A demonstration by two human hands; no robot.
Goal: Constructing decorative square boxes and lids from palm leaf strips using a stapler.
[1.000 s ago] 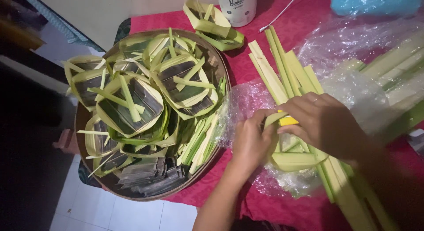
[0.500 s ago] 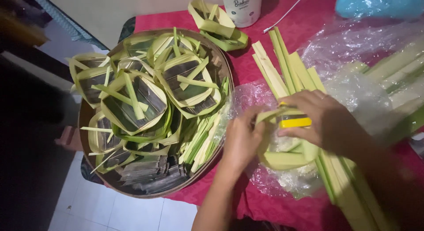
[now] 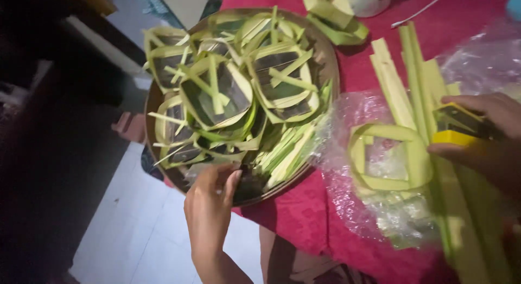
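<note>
The round tray (image 3: 163,94) heaped with woven palm-leaf baskets (image 3: 217,96) sits at the left end of the bench, its near rim jutting over the edge of the red cloth (image 3: 304,213) above the pale tiled floor (image 3: 125,219). The baskets are small squares of green leaf strips with darker leaf inside, stacked and overlapping, and loose leaf strips lie along the tray's right side. The left hand (image 3: 209,200) reaches to the tray's near edge, fingers curled loosely and touching the dark leaf at the rim; it does not clearly grip anything. Just right of the tray, crumpled clear plastic (image 3: 347,191) covers the cloth, and on it lies a folded leaf frame (image 3: 388,156), a square loop of pale green strip. Long straight palm strips (image 3: 412,83) run beneath and beyond it, from the far side toward the near edge. At the far right, the right hand (image 3: 488,137) is closed around a yellow and black stapler (image 3: 458,129), held just beside the leaf frame and above the long strips.
</note>
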